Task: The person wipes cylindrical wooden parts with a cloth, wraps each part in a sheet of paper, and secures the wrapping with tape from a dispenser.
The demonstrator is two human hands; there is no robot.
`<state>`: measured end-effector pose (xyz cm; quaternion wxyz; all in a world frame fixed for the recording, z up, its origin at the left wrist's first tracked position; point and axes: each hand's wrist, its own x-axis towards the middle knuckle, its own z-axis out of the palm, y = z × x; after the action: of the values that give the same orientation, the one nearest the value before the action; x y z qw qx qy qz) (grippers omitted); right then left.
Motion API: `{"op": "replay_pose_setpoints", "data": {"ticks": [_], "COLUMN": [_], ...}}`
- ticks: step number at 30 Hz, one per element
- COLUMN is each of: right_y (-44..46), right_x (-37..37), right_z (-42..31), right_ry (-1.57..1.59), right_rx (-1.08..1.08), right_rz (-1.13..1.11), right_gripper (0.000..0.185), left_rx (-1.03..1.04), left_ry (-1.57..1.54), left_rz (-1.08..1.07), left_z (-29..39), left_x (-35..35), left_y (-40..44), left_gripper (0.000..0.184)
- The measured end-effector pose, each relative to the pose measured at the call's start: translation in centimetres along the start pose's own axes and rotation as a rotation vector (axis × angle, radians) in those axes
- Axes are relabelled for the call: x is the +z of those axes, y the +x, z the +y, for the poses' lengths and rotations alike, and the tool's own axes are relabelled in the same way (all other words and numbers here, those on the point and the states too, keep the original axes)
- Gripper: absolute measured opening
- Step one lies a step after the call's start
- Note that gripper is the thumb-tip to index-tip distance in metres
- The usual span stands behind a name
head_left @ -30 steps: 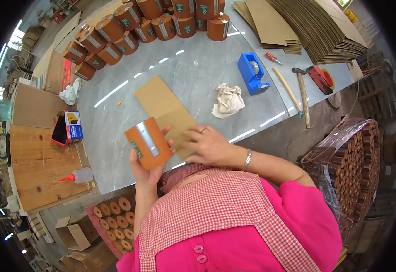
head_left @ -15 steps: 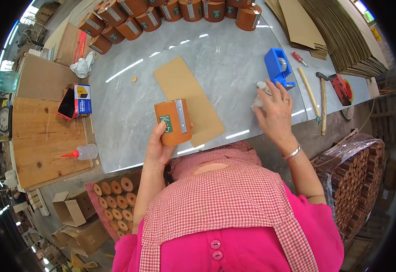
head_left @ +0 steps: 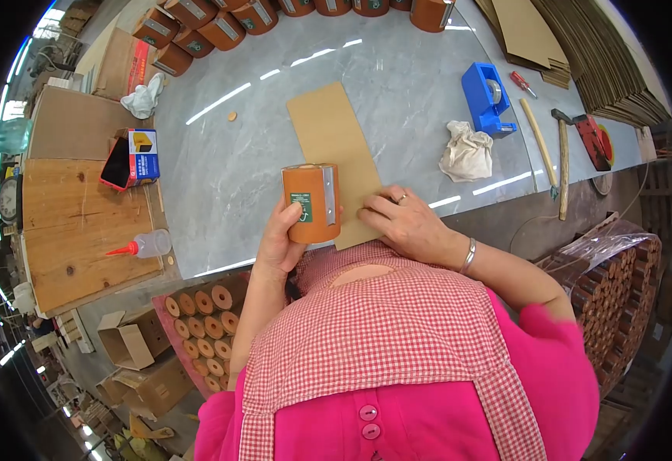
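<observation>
My left hand (head_left: 281,233) grips a brown cylinder (head_left: 305,192) with a green printed label and a metal strip down its side. My thumb presses on the label. Behind the cylinder a long piece of cardboard (head_left: 336,127) lies flat on the grey table, its near end at the table edge. My right hand (head_left: 411,223) is closed at the cardboard's right edge, fingers bent over it; the thumb is mostly hidden. A crumpled white cloth (head_left: 467,152) lies beyond my right hand, close to a blue tape dispenser (head_left: 487,100).
Several more brown cylinders (head_left: 259,17) line the back. At right are a screwdriver (head_left: 523,83), a wooden stick (head_left: 539,138), a hammer (head_left: 563,161) and stacked cardboard (head_left: 605,61). A red-tipped bottle (head_left: 150,244) and a small box (head_left: 134,157) stand left.
My right hand has left the white cloth and moved left to the cardboard, which has turned slightly. My left hand still holds the brown cylinder. The view has shifted a little.
</observation>
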<state>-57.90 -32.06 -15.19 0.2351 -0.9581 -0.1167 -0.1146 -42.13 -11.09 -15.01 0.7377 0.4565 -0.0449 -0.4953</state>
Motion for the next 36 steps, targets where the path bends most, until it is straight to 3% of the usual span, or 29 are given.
{"op": "replay_pose_setpoints", "data": {"ticks": [3, 11, 36], "right_y": [0.1, -1.1, -1.5], "right_x": [-0.3, 0.9, 1.9], "right_z": [-0.4, -0.7, -0.3], "right_ry": [0.089, 0.096, 0.154], "right_rx": [0.018, 0.081, 0.113], "right_rz": [0.054, 0.193, 0.281], "right_gripper": [0.033, 0.028, 0.023], "left_rx": [0.065, 0.477, 0.372], "left_ry": [0.182, 1.308, 1.512], "left_rz": [0.052, -0.047, -0.027], "left_z": [1.1, 5.2, 4.8], "left_x": [0.6, 3.8, 5.5], "left_y": [0.1, 3.4, 4.1], "left_gripper": [0.082, 0.089, 0.084]}}
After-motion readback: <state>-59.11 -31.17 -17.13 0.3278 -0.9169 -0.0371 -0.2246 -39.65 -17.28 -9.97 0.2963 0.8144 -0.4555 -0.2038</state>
